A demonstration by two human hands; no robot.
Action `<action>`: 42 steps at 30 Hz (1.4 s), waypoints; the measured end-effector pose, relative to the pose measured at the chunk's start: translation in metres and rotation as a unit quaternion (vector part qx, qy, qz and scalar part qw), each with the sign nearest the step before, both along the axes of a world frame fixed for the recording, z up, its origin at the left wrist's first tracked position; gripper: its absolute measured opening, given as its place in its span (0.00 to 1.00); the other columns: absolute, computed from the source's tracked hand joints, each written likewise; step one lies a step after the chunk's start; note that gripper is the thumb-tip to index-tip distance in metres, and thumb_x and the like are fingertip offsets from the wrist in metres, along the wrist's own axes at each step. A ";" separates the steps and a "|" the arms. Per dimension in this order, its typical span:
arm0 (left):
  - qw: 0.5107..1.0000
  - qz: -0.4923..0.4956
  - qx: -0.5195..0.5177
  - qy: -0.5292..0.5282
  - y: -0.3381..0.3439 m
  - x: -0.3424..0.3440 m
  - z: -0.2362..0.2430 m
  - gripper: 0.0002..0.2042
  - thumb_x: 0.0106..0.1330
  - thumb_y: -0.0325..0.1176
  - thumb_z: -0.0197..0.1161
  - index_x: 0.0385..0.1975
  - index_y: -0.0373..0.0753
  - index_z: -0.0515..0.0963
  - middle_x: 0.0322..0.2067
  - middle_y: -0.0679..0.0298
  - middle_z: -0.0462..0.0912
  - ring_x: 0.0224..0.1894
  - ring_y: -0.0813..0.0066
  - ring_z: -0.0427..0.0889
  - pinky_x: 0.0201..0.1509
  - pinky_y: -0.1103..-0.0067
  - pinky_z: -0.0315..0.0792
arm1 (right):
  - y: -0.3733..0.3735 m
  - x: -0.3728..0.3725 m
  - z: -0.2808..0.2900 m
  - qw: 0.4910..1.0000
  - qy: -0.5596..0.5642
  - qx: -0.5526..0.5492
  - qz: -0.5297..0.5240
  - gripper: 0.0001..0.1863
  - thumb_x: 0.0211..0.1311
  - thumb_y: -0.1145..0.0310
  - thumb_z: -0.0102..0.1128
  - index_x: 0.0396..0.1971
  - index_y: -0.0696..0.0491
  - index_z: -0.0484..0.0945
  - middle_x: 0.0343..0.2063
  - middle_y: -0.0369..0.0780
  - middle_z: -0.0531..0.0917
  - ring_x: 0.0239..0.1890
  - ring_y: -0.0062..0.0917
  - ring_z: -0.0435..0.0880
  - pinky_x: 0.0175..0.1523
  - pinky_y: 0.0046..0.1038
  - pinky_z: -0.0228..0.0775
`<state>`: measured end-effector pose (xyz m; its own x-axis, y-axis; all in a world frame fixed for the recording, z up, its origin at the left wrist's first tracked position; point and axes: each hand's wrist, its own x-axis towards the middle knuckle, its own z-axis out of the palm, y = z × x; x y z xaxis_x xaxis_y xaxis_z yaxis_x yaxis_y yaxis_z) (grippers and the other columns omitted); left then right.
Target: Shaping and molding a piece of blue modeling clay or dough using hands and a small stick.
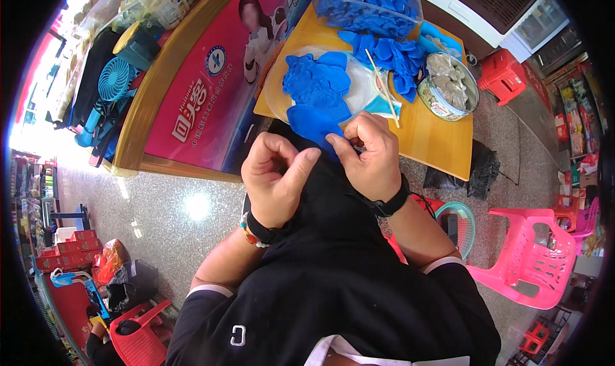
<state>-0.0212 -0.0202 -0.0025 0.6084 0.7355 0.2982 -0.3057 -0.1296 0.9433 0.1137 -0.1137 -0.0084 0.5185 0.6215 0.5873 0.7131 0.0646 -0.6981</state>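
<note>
A thin, rounded, petal-like blue piece [312,125] hangs at the near edge of the yellow table [429,142]. My right hand [371,154] pinches its lower edge between thumb and forefinger. Beside it, my left hand [277,174] has curled fingers with the thumb standing apart; nothing shows between them. Just beyond lies a pile of similar blue pieces [312,78] on a clear round tray [277,87]. To the right of the pile rest a thin wooden stick [382,87] and a teal-and-white packet [382,105].
At the table's back stands a clear bin [419,10] of blue pieces, with loose blue pieces [391,55] before it. A round tin [442,112] holds pale clumps. A pink counter panel [205,103] borders the left; a pink chair [532,257] stands right.
</note>
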 end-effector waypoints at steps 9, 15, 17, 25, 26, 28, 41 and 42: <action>0.957 -0.107 0.222 0.154 0.035 0.008 0.018 0.12 0.60 0.26 0.63 0.44 0.35 0.79 0.36 0.60 0.80 0.39 0.76 0.78 0.46 0.82 0.69 | -0.003 0.002 0.001 0.994 -0.033 -0.069 0.072 0.05 0.53 0.73 0.59 0.25 0.56 0.73 0.24 0.41 0.75 0.30 0.38 0.75 0.38 0.35 0.60; 0.964 -0.131 0.171 0.154 0.037 0.008 0.010 0.04 0.61 0.26 0.63 0.32 0.32 0.80 0.28 0.66 0.81 0.32 0.83 0.76 0.38 0.85 0.68 | -0.003 0.005 0.002 0.992 -0.046 -0.077 0.092 0.07 0.53 0.72 0.60 0.21 0.55 0.72 0.20 0.40 0.73 0.27 0.36 0.74 0.38 0.35 0.59; 0.962 -0.126 0.175 0.169 0.036 0.008 0.010 0.04 0.61 0.26 0.63 0.28 0.32 0.78 0.25 0.68 0.79 0.30 0.85 0.74 0.36 0.85 0.67 | -0.002 0.004 0.003 0.993 -0.038 -0.067 0.093 0.08 0.51 0.72 0.61 0.20 0.54 0.71 0.19 0.40 0.73 0.26 0.36 0.74 0.37 0.35 0.59; 0.972 -0.138 0.094 0.165 0.033 0.007 0.008 0.09 0.65 0.32 0.61 0.26 0.33 0.77 0.22 0.72 0.76 0.27 0.88 0.69 0.32 0.87 0.63 | -0.005 0.002 0.009 0.989 0.018 -0.072 0.124 0.12 0.47 0.73 0.66 0.18 0.54 0.68 0.17 0.39 0.71 0.23 0.36 0.72 0.35 0.33 0.59; 0.976 -0.146 0.048 0.156 0.033 0.007 0.007 0.10 0.66 0.34 0.60 0.26 0.34 0.77 0.22 0.73 0.75 0.27 0.89 0.68 0.32 0.87 0.62 | -0.004 0.001 0.008 0.989 0.024 -0.064 0.132 0.12 0.49 0.71 0.65 0.18 0.54 0.68 0.17 0.39 0.71 0.22 0.36 0.72 0.35 0.33 0.59; 0.976 -0.154 0.029 0.153 0.034 0.005 0.004 0.10 0.66 0.34 0.59 0.27 0.34 0.77 0.24 0.73 0.76 0.28 0.89 0.69 0.33 0.87 0.63 | -0.003 0.001 0.008 0.988 0.029 -0.055 0.140 0.12 0.52 0.70 0.64 0.18 0.54 0.69 0.16 0.39 0.71 0.21 0.36 0.71 0.34 0.32 0.59; 0.972 -0.192 -0.076 0.112 0.034 -0.002 0.004 0.07 0.62 0.27 0.63 0.36 0.31 0.79 0.30 0.68 0.82 0.32 0.86 0.76 0.38 0.86 0.71 | -0.004 0.001 0.004 0.990 0.047 -0.040 0.130 0.08 0.55 0.72 0.60 0.20 0.56 0.72 0.17 0.41 0.74 0.23 0.37 0.73 0.35 0.33 0.61; 0.972 -0.193 -0.075 0.111 0.034 -0.002 0.004 0.07 0.62 0.27 0.63 0.36 0.31 0.79 0.30 0.68 0.82 0.32 0.86 0.76 0.38 0.86 0.71 | -0.004 0.003 0.004 0.990 0.031 -0.038 0.132 0.08 0.53 0.72 0.62 0.20 0.56 0.73 0.17 0.41 0.75 0.23 0.37 0.74 0.36 0.33 0.62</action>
